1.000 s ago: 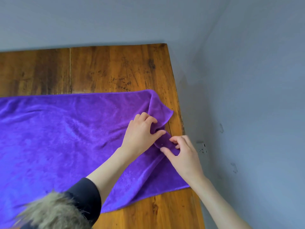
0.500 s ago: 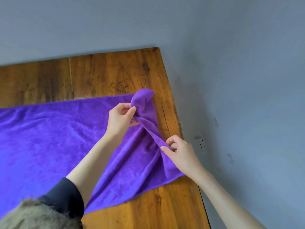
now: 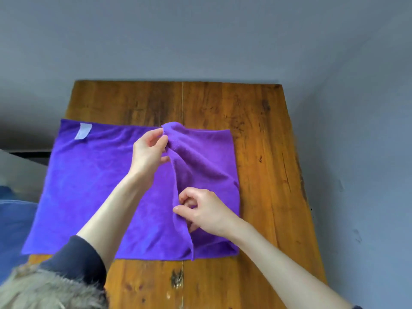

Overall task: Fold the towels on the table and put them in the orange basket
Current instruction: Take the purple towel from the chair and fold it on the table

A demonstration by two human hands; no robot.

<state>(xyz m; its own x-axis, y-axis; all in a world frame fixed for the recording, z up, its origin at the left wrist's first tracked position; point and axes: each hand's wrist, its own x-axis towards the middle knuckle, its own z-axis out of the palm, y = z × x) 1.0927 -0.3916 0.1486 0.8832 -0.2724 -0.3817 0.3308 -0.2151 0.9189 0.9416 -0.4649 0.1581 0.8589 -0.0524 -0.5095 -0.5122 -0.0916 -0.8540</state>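
First fold underway: purple towel [image 3: 89, 186] edge pinched by left hand [image 3: 148, 152] and right hand [image 3: 204, 211]; orange basket unseen.

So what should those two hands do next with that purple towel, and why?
Probably carry the lifted edge leftward to the far side with the white label: the left hand and right hand both pinch the purple microfibre towel, only partly folded over on the wooden table.

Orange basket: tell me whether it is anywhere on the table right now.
No: the wooden table carries only the purple towel, which both hands are gripping.
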